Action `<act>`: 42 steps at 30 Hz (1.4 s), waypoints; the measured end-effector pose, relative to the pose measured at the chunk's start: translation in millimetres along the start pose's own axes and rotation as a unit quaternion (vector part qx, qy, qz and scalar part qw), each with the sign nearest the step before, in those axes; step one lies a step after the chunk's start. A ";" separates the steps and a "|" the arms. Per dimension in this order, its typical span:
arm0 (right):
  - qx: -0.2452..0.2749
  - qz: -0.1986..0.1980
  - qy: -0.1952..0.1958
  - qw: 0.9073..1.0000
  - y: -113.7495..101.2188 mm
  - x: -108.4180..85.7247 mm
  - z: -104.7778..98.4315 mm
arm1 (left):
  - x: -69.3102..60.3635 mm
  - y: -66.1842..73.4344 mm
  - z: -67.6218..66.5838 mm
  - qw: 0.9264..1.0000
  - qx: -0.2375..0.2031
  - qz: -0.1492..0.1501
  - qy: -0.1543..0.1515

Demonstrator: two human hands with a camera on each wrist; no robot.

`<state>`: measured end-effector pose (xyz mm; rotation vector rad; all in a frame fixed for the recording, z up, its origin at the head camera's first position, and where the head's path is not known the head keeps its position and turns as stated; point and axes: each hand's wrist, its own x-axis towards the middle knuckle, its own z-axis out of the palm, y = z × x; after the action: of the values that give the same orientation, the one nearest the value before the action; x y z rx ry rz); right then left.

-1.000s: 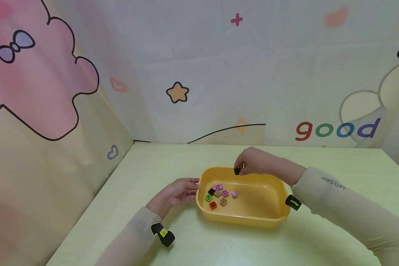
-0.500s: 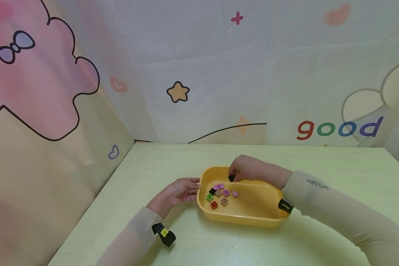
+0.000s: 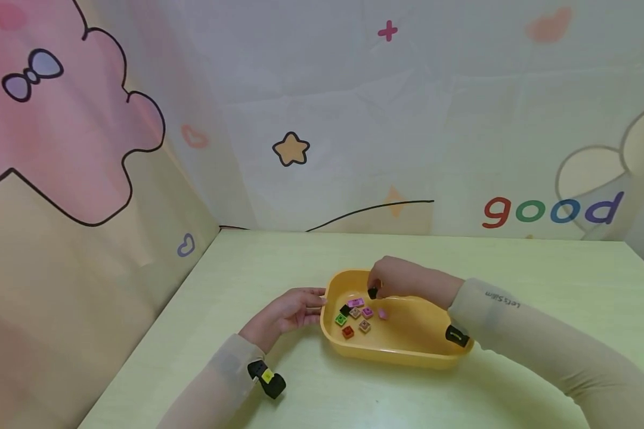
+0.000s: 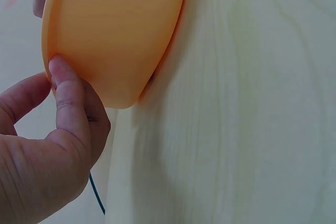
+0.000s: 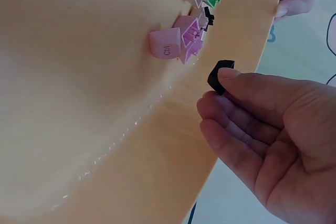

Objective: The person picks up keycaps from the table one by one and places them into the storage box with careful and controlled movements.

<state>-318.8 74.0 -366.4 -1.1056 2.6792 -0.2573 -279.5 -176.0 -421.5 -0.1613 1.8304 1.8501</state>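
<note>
A yellow-orange plastic basin stands on the table. At its left end my left hand pinches the rim between thumb and fingers, as the left wrist view shows up close. My right hand is over the basin's far side, holding a black keycap between thumb and fingertips. Below and left of it, several keycaps lie in the basin: a pink Ctrl keycap, a green keycap, a red keycap, a black keycap and some beige and pink ones.
The pale wood-grain table surrounds the basin. A printed cloth backdrop hangs behind it and along the left side. Each wrist carries a small black camera.
My right hand has moved left and down, bringing the black keycap lower over the basin and nearer the other keycaps. My left hand keeps its hold on the rim.
</note>
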 end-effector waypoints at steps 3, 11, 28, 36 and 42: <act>0.000 0.006 -0.001 1.000 1.8 1.9 4.2 | 0.4 -0.3 0.3 1.000 0.000 -0.001 0.000; -0.008 -0.001 0.002 1.000 1.3 4.3 10.2 | 0.0 0.9 0.8 1.000 -0.001 0.001 0.001; 0.005 0.035 -0.018 0.999 0.9 4.8 21.6 | 0.6 -0.4 1.2 1.000 -0.004 0.005 -0.007; -0.005 0.042 -0.014 0.999 3.0 5.9 23.7 | 2.0 -0.9 0.9 1.000 -0.005 0.004 -0.007; -0.015 0.034 -0.011 0.999 4.7 6.6 24.4 | 1.9 -1.5 1.0 1.000 -0.005 0.003 -0.007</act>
<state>-319.7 70.7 -391.9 -1.0169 2.7024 -0.1928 -280.2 -174.5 -423.6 -0.1466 1.8155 1.8604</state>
